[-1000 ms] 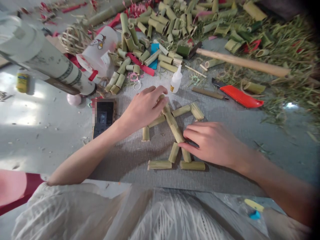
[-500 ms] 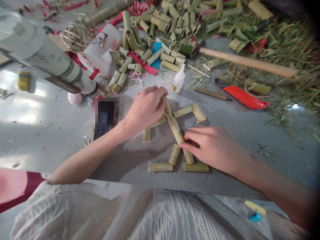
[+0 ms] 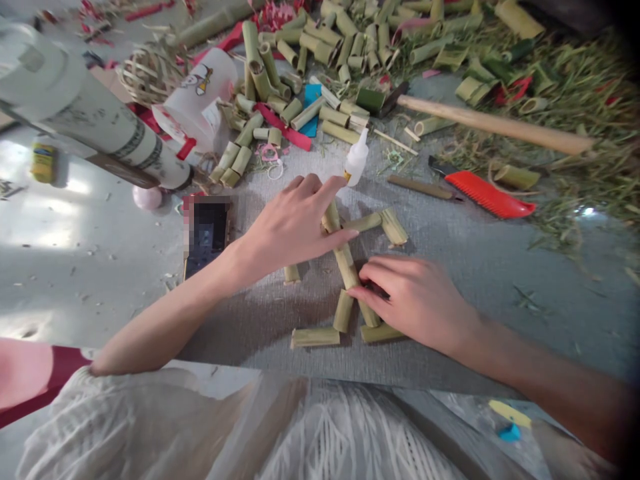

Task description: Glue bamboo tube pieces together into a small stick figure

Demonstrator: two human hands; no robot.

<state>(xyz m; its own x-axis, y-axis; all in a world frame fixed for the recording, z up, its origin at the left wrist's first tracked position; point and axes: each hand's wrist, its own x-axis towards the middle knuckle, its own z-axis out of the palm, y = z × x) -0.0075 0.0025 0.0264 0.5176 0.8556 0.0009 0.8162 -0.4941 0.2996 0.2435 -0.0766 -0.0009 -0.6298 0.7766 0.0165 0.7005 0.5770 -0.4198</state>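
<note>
Bamboo stick (image 3: 346, 260) lies diagonally between the hands — left hand (image 3: 293, 227) spread open over its far end, right hand (image 3: 417, 300) half-curled, fingertips on its near end, grip unclear

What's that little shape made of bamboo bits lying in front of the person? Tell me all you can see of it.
The bamboo figure is a flat layout of short, pale green-tan cut bamboo tubes on a grey mat. One long piece slants through the middle. A thinner piece branches right near its top, ending in a short angled stub. Two pieces splay below like legs, above two level pieces. The left hand lies open over the upper part, and the right hand touches the lower end with its fingertips.
</note>
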